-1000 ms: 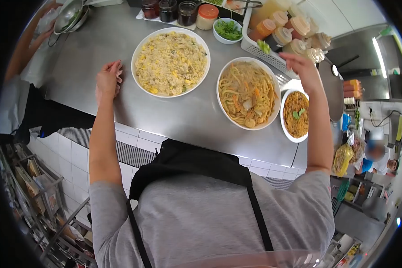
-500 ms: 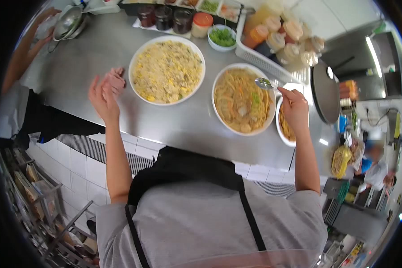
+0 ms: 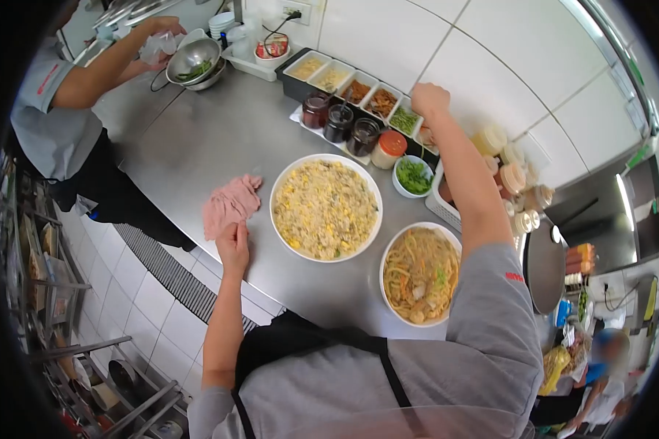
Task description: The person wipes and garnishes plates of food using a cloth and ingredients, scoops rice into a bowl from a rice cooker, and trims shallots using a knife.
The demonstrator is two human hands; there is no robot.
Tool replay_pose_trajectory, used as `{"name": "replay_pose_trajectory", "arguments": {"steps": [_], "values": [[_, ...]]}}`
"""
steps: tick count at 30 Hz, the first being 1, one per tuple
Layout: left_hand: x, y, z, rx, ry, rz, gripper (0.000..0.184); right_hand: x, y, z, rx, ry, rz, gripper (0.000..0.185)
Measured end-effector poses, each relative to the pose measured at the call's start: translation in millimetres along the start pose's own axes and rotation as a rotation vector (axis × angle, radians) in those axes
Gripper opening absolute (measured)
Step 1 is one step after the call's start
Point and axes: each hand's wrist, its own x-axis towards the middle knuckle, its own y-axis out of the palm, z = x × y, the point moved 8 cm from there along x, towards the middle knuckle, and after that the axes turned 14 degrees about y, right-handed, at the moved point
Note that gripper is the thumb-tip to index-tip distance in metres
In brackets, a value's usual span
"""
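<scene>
My left hand [image 3: 233, 249] pinches the lower edge of a crumpled pink cloth [image 3: 231, 205] on the steel counter. My right hand [image 3: 430, 99] is raised over the garnish trays [image 3: 403, 121], its fingers curled; what it holds, if anything, is hidden. A large white bowl of fried rice [image 3: 326, 208] stands between the cloth and a bowl of noodles [image 3: 420, 274], which has green bits on top. Beyond the rice are dark sauce jars [image 3: 338, 123], a red-lidded jar [image 3: 389, 148] and a small bowl of green herbs [image 3: 414, 176].
At the left, a co-worker [image 3: 62, 110] handles a plastic bag beside metal bowls [image 3: 195, 64]. Sauce bottles [image 3: 510, 178] stand in a white basket right of my forearm. A round dark pan [image 3: 544, 267] is further right. Metal racks [image 3: 58, 282] stand lower left.
My right hand has moved from above the noodles to the garnish trays, and the spoon is no longer visible. My left hand has closed on the cloth. The view has shifted left.
</scene>
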Motion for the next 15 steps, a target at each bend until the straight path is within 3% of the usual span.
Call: {"name": "replay_pose_trajectory", "arguments": {"steps": [2,6,9,11,15], "values": [[0,1,0,-0.006,-0.011,0.011,0.029,6,30,-9,0.061,0.06,0.182,0.026],[2,3,-2,-0.009,-0.022,0.016,0.027,4,56,0,-0.054,0.026,0.236,0.026],[4,4,-5,-0.016,-0.033,0.009,0.027,13,53,32,0.074,0.005,0.149,0.028],[2,4,-2,-0.022,-0.047,0.02,0.027,12,80,61,0.111,-0.111,0.347,0.024],[-1,3,4,-0.009,-0.016,0.016,0.026,23,68,59,0.017,-0.152,0.339,0.026]]}}
